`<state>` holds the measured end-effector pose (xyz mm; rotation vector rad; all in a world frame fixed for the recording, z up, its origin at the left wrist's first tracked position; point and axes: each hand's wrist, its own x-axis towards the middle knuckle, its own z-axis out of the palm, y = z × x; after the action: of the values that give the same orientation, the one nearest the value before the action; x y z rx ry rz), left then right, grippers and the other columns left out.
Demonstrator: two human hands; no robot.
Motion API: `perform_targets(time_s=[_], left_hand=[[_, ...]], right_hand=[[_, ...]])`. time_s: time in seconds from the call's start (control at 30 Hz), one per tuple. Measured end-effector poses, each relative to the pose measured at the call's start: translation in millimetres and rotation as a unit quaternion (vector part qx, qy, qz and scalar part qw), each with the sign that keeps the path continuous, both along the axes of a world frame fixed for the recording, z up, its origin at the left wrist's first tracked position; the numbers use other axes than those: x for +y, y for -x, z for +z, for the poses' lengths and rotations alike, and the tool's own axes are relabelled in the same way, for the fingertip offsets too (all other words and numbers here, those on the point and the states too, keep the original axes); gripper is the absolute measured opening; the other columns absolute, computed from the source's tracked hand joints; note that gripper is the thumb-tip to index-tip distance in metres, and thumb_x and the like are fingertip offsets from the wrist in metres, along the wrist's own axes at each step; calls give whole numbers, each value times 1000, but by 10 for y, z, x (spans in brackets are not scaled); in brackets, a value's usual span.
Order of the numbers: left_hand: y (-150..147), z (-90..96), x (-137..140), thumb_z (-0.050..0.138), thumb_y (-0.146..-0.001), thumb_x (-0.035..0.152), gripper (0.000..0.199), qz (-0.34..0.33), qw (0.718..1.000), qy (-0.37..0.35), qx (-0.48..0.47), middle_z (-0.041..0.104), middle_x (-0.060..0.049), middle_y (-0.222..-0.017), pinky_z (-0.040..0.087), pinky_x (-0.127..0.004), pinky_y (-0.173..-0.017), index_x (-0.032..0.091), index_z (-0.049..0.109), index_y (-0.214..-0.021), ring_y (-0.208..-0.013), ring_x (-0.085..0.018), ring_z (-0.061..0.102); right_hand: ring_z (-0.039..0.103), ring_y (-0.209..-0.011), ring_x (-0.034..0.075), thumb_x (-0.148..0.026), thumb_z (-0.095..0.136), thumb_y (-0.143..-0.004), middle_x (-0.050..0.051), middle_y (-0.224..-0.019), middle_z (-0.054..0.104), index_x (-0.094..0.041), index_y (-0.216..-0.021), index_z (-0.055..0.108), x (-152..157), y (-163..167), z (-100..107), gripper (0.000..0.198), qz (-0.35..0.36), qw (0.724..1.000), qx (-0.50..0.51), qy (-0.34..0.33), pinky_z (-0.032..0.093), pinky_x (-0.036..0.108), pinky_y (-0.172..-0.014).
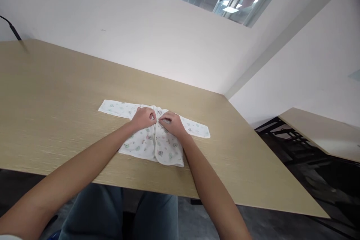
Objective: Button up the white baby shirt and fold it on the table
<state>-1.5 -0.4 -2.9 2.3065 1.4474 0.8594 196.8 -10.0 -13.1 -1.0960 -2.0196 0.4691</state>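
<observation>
**Head view: two hands at the front of a small shirt**

Head view shows a small white shirt [153, 140] with a pattern of tiny coloured figures. It lies flat on a wooden table [56, 93], near the middle, a little toward the near edge. Both sleeves are spread out, one to the left and one to the right. The body of the shirt points toward the near edge, and its front opening runs down the middle.

The left hand [143, 117] rests on the left front panel, near the collar. Its fingers are curled tight and pinch the cloth at the edge of the opening. The right hand [172, 123] lies on the right front panel, just beside the left hand. Its fingers are also bent and press or pinch the cloth at the same place. The two hands almost touch at the opening.

Beyond the far edge of the table stands a white wall [157, 33]. A second table [323, 131] is at the right, well apart.
</observation>
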Motion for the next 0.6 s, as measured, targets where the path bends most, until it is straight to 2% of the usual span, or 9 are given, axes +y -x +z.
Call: perform_targets(time_s=[0.2,0.37,0.5,0.6], left_hand=[[-16,28,-14,61,-70,22,12,-1,1000,-1,6,68,0,-73,40,-30,-73,20,72,-72,-71,-17,59],[-4,75,-33,57,-71,27,16,-5,1000,-12,12,70,-2,-75,40,-29,-69,21,73,-73,-70,-18,60],[20,41,21,58,-70,31,15,-6,1000,-15,22,70,0,-73,37,-28,-65,24,71,-71,-68,-18,58],[33,6,76,59,-71,33,13,1,999,-14,41,67,4,-68,34,-26,-64,24,68,-70,-66,-15,55]], right_hand=[[64,-75,16,-24,62,-83,2,-82,72,-20,-84,70,26,46,-12,9,-37,999,27,14,48,28,-73],[63,-84,16,-18,64,-82,3,-88,71,-20,-81,67,47,112,17,4,-37,999,-14,6,48,28,-82],[62,-94,15,-16,64,-85,2,-94,69,-21,-84,65,69,124,1,5,-35,998,-51,-14,46,25,-90],[60,-89,14,-19,65,-87,1,-92,68,-21,-83,65,103,141,-7,5,-56,998,-38,2,46,24,-86]])
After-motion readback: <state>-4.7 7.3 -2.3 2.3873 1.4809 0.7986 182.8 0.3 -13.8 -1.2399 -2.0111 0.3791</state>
